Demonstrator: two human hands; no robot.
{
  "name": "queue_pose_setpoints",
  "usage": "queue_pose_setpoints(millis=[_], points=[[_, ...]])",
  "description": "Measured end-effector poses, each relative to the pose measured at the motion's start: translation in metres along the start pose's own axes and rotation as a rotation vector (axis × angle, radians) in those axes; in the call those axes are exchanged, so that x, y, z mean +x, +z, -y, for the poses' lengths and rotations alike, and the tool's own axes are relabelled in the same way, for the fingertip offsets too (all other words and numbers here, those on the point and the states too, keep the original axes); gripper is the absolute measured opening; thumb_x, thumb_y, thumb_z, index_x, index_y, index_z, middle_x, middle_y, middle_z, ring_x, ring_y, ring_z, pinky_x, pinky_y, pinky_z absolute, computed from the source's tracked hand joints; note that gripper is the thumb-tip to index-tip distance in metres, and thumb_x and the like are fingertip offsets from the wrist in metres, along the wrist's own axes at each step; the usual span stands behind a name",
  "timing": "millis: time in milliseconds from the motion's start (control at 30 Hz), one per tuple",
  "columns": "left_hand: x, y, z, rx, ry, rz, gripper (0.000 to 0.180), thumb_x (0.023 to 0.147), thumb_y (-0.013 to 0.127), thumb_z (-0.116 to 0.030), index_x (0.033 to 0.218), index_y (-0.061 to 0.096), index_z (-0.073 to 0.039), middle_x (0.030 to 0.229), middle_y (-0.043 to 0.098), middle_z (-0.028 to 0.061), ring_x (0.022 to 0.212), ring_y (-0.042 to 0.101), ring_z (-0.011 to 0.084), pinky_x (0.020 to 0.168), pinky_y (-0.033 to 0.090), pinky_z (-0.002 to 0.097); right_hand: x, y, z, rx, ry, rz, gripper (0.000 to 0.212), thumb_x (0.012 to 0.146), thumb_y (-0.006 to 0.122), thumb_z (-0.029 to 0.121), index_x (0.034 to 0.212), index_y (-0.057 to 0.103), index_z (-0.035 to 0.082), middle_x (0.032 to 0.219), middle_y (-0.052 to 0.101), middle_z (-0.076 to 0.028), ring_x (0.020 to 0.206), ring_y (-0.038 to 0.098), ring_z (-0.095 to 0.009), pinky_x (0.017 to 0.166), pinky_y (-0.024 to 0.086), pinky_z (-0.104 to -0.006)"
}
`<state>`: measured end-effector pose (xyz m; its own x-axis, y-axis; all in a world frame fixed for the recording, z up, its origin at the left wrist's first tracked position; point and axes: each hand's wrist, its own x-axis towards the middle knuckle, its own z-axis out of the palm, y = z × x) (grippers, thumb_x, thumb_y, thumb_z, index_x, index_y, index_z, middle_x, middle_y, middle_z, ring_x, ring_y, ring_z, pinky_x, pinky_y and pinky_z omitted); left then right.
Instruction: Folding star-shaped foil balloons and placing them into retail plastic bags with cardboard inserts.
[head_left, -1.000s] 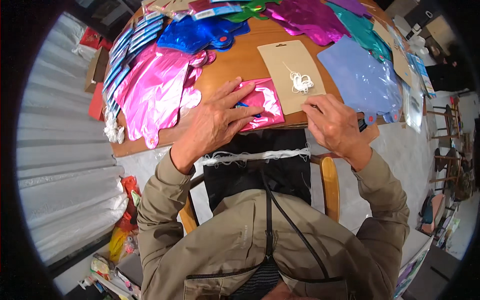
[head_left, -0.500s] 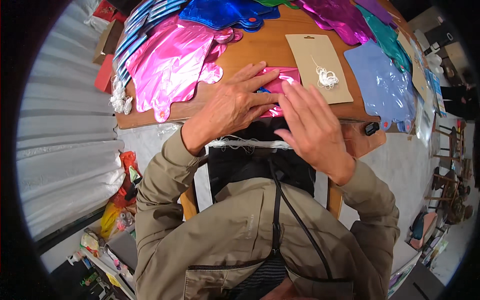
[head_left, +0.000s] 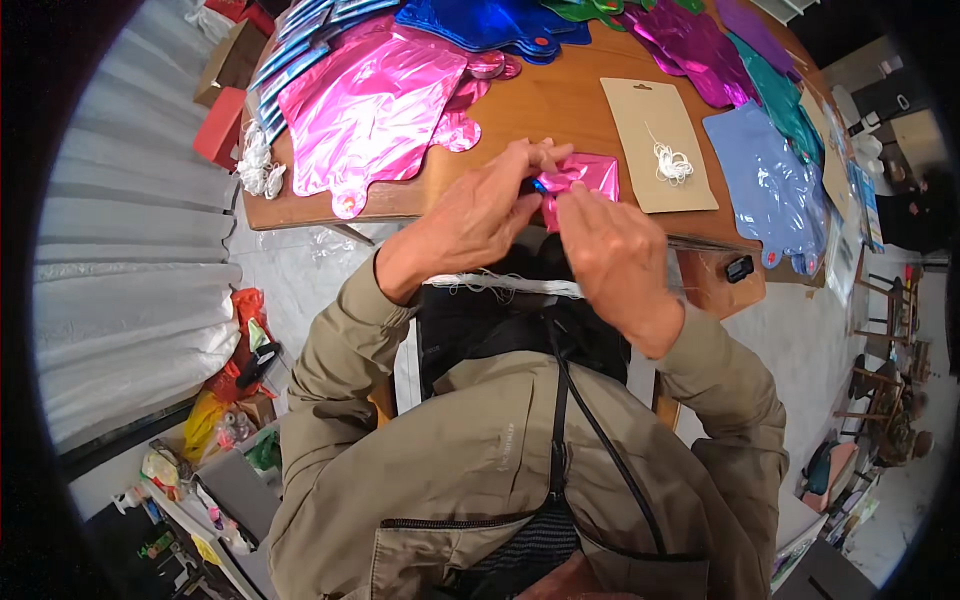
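Observation:
A folded pink foil balloon [head_left: 597, 176] lies at the near edge of the table, with a bit of blue foil showing at its left side. My left hand [head_left: 485, 210] has its fingers curled over the left end of this folded foil. From the near side, my right hand [head_left: 618, 250] pinches the lower part of it, fingertips pressed together. Just right of the foil lies a tan card [head_left: 665, 190] bearing a small bundle of white string [head_left: 673, 165]. A stack of flat pink foil balloons [head_left: 375, 115] spreads to the left of my hands.
Blue foil balloons [head_left: 470, 22], purple ones [head_left: 690, 50], teal ones [head_left: 775, 90] and pale blue ones [head_left: 760, 165] cover the far and right parts of the wooden table [head_left: 560, 100]. White string [head_left: 258, 165] hangs at the left corner. More strands [head_left: 500, 285] lie across my lap.
My flattened hands have curled their fingers onto the folded pink foil. The right hand has gone from lying flat to pinching, and the foil is bunched up. The view has shifted slightly.

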<state>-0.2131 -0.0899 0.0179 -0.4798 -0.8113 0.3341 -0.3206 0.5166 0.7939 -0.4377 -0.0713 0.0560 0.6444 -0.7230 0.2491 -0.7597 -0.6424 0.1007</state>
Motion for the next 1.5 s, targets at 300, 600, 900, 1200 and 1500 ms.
queue_pose_setpoints(millis=[300, 600, 900, 1200, 1500], points=[[0.004, 0.028, -0.038, -0.875, -0.303, -0.468, 0.065, 0.1, 0.076, 0.001, 0.155, 0.041, 0.005, 0.148, 0.064, 0.0242, 0.127, 0.069, 0.03, 0.108, 0.06, 0.0406, -0.013, -0.015, -0.013, 1.315, 0.648, -0.473, 0.025, 0.109, 0.074, 0.018, 0.121, 0.078, -0.004, 0.107, 0.079, -0.006, 0.085, 0.065, -0.008, 0.075, 0.052, -0.0223], [0.018, 0.067, -0.064, -1.208, -0.471, -0.504, 0.049, 0.1, 0.078, 0.002, 0.141, 0.054, 0.009, 0.126, 0.074, 0.0199, 0.1, 0.078, 0.022, 0.088, 0.068, 0.0306, -0.031, 0.01, -0.01, 1.545, 0.767, -0.813, 0.027, 0.109, 0.075, 0.019, 0.12, 0.076, -0.006, 0.107, 0.078, -0.006, 0.087, 0.066, -0.009, 0.08, 0.052, -0.0201], [0.027, 0.078, -0.057, -1.188, -0.574, -0.432, 0.013, 0.099, 0.08, 0.0, 0.109, 0.074, 0.005, 0.103, 0.078, 0.0134, 0.087, 0.079, 0.0182, 0.081, 0.068, 0.0237, -0.052, 0.0, -0.021, 1.448, 0.813, -0.67, 0.029, 0.105, 0.079, 0.022, 0.112, 0.077, -0.006, 0.094, 0.075, -0.004, 0.073, 0.057, -0.009, 0.069, 0.048, -0.0226], [0.028, 0.068, -0.057, -0.912, -0.6, -0.19, 0.012, 0.1, 0.079, 0.0, 0.11, 0.075, 0.005, 0.1, 0.078, 0.0105, 0.086, 0.079, 0.0164, 0.081, 0.067, 0.0235, -0.062, 0.003, -0.053, 1.088, 0.679, -0.539, 0.03, 0.103, 0.079, 0.02, 0.113, 0.075, -0.008, 0.094, 0.074, -0.01, 0.068, 0.055, -0.014, 0.068, 0.048, -0.0262], [0.047, 0.065, -0.064, -0.801, -0.575, -0.142, 0.011, 0.101, 0.08, -0.003, 0.107, 0.075, 0.005, 0.098, 0.077, 0.0097, 0.086, 0.079, 0.0171, 0.08, 0.067, 0.0233, -0.063, 0.009, -0.067, 0.913, 0.596, -0.579, 0.023, 0.106, 0.075, 0.019, 0.107, 0.074, -0.004, 0.083, 0.066, -0.007, 0.071, 0.054, -0.018, 0.067, 0.048, -0.035]])
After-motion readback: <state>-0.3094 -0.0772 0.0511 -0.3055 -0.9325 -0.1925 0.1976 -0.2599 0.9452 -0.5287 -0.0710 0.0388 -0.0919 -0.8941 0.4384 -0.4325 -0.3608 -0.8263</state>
